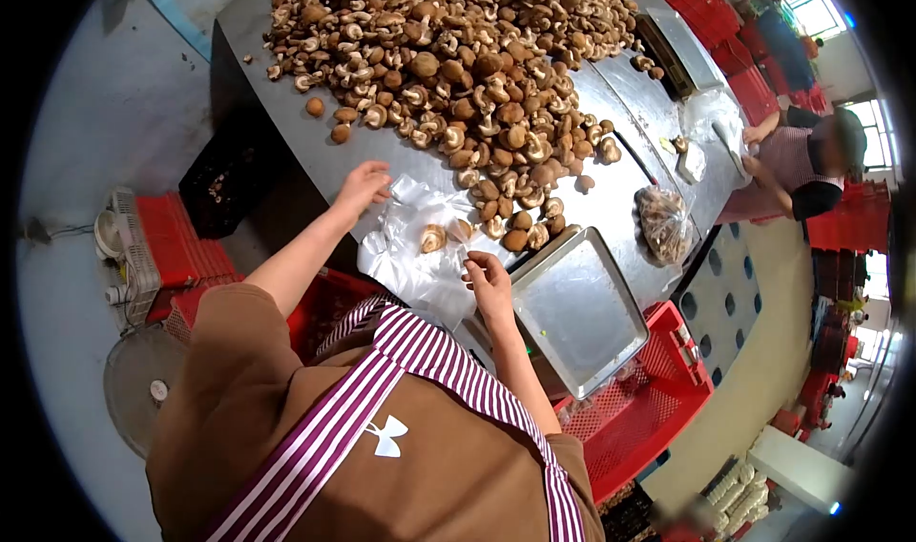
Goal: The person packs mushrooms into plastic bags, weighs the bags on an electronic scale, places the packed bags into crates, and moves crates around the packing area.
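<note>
A clear plastic bag lies spread at the near edge of the steel table, with a mushroom on or inside it; I cannot tell which. My left hand is at the bag's far left edge, fingers curled on the film. At its right side my right hand pinches the plastic between thumb and fingers. Just beyond the bag rises a large pile of brown mushrooms, some with pale stems showing. Right of my right hand sits a shallow metal tray with only a small speck in it.
A red crate stands below the tray. A filled bag of mushrooms rests on the steel table at the right. Across it a co-worker handles plastic bags. A floor fan and red crates stand at left.
</note>
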The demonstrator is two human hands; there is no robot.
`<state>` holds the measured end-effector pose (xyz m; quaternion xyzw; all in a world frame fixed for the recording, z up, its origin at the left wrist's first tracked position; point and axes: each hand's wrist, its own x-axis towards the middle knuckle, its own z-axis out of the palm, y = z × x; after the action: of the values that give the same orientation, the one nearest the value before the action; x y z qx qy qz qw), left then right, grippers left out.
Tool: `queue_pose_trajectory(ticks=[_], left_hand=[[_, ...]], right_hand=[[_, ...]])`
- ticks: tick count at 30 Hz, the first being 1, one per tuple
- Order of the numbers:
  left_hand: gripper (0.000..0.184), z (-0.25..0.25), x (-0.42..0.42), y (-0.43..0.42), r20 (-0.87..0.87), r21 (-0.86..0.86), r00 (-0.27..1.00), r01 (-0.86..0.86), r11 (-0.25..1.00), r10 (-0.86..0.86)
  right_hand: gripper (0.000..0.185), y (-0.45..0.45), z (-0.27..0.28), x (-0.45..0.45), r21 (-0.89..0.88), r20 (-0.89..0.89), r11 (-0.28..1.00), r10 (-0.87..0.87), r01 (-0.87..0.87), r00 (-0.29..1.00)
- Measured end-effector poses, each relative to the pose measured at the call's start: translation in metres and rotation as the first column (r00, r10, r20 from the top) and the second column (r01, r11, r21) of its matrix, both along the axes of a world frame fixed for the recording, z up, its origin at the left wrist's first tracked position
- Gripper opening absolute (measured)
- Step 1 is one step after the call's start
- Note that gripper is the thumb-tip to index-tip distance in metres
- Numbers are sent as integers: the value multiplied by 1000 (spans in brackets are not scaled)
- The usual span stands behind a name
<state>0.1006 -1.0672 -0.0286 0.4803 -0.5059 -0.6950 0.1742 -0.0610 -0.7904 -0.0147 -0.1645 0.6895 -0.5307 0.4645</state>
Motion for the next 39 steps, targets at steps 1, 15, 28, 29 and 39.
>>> queue_pose_trajectory(ticks=[1,15,28,29,39], left_hand=[[34,-1,-6,3,41,-33,997,73,997,-72],[34,-26,-56,12,360,-376,839,530,760,-407],[81,-31,4,60,675,-437,488,869,234,-553],[79,-42,8,64,689,-473,494,861,186,-530],[38,-61,14,69,766,-569,511,821,-41,-391]], right_hand=[[25,1,4,-2,1,1,1000,9,-9,1000],[29,-64,1,7,349,-485,873,479,-340,732],[15,-47,-34,23,515,-651,840,513,-171,559],[13,-47,-34,22,478,-680,864,479,-160,554],[8,-38,84,-25,189,127,982,-31,7,991]])
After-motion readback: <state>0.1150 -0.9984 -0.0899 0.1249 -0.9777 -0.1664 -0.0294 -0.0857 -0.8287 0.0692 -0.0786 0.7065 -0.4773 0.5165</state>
